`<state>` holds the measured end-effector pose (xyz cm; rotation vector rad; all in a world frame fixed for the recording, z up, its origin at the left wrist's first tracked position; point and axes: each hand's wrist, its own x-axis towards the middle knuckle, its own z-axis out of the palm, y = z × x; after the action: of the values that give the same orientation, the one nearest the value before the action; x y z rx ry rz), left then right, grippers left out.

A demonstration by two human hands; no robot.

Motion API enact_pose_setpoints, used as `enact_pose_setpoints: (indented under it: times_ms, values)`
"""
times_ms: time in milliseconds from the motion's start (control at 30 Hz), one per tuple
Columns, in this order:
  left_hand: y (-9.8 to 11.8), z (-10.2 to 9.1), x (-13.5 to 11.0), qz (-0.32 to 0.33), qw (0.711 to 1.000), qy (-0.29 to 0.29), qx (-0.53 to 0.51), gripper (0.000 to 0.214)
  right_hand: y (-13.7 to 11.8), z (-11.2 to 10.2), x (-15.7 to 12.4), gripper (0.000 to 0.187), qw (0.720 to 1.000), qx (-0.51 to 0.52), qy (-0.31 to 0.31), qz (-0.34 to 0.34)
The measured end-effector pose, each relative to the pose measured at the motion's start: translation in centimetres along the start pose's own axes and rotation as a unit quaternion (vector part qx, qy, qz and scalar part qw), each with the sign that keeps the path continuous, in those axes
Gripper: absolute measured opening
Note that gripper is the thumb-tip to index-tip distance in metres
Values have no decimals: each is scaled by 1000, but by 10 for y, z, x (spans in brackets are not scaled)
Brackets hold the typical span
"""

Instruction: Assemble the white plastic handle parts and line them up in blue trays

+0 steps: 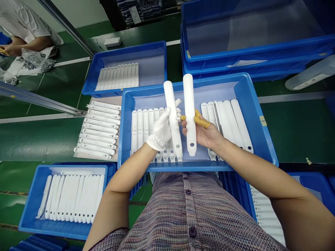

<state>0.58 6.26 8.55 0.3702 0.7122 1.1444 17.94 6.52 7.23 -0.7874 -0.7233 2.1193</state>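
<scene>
My left hand (161, 129), in a white glove, is closed around a long white plastic casing (172, 120) with a hole near its lower end. A second white casing (190, 111) is gripped by my right hand (205, 130), which wears yellow finger cots. Both pieces are held nearly upright, side by side and slightly apart, above a blue tray (199, 166). Inside that tray, a row of slim white parts (140, 129) lies at the left, partly hidden by my left hand. More white casings (231, 122) lie in its right half.
White strips (98, 130) lie on a board left of the tray. Other blue trays with white parts stand behind (87, 85) and at lower left (28, 218). Stacked blue trays (251, 48) rise at back right. A metal frame (39, 99) separates off a co-worker (28, 28).
</scene>
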Motion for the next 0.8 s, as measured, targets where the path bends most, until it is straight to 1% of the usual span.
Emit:
enact_pose_setpoints:
  times_ms: [67, 167, 267, 367, 433, 500, 567, 667, 733, 800]
  values:
    - [0, 0, 1, 10, 1000, 6, 16, 30, -2, 2, 0, 39, 1000, -14, 9, 3]
    - [-1, -1, 2, 37, 998, 24, 47, 27, -3, 4, 0, 37, 1000, -3, 19, 7]
    - [-2, -1, 3, 66, 995, 45, 58, 26, 0, 3, 2, 43, 999, 37, 24, 10]
    - [-6, -3, 5, 66, 993, 64, 69, 29, 6, -1, 4, 48, 998, 65, 21, 9]
    - [-8, -3, 6, 63, 993, 69, 71, 31, 9, -4, 5, 55, 999, 52, 8, 7]
    - [-11, -4, 7, 67, 994, 60, 68, 32, 11, -6, 5, 62, 1000, 19, -10, -2]
    - [-12, -5, 6, 79, 993, 46, 70, 28, 13, -7, 2, 66, 999, -32, -18, -24]
    - [-11, -6, 2, 102, 991, 6, 91, 22, 16, -7, -3, 60, 987, -139, -10, -85]
    - [-8, -6, -1, 98, 987, -36, 121, 26, 20, -8, -5, 52, 963, -222, 1, -153]
    - [-5, -7, -2, 89, 980, -74, 159, 36, 24, -9, -7, 46, 926, -308, 17, -216]
